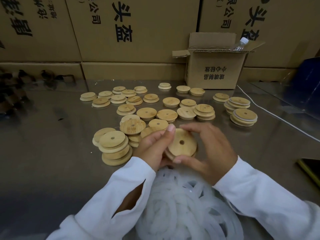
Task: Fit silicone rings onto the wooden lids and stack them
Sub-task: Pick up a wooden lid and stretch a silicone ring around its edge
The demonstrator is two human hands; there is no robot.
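Just above the near edge of the table [52, 135], over a heap of white silicone rings [181, 205], both hands hold one wooden lid [181, 142]. The left hand [152, 148] curls round its left rim with the thumb raised. The right hand [207, 149] arches its fingers over the far rim and sets its thumb on the near rim. Gripping only the edge likely leaves the stepped groove free for working a ring round it. I cannot tell whether a ring is on this lid.

The lid is a flat disc, so it has no real long axis. Its narrower face, with the centre hole, tilts up toward the person, and the wider flange shows beneath it.

Bare lids [147, 113] lie scattered within easy reach beyond the hands. To the right stand two short stacks [244, 115] whose lids show white bands, probably the finished ones, set apart so they don't mix. The rings sit closest, handy for the next pick.
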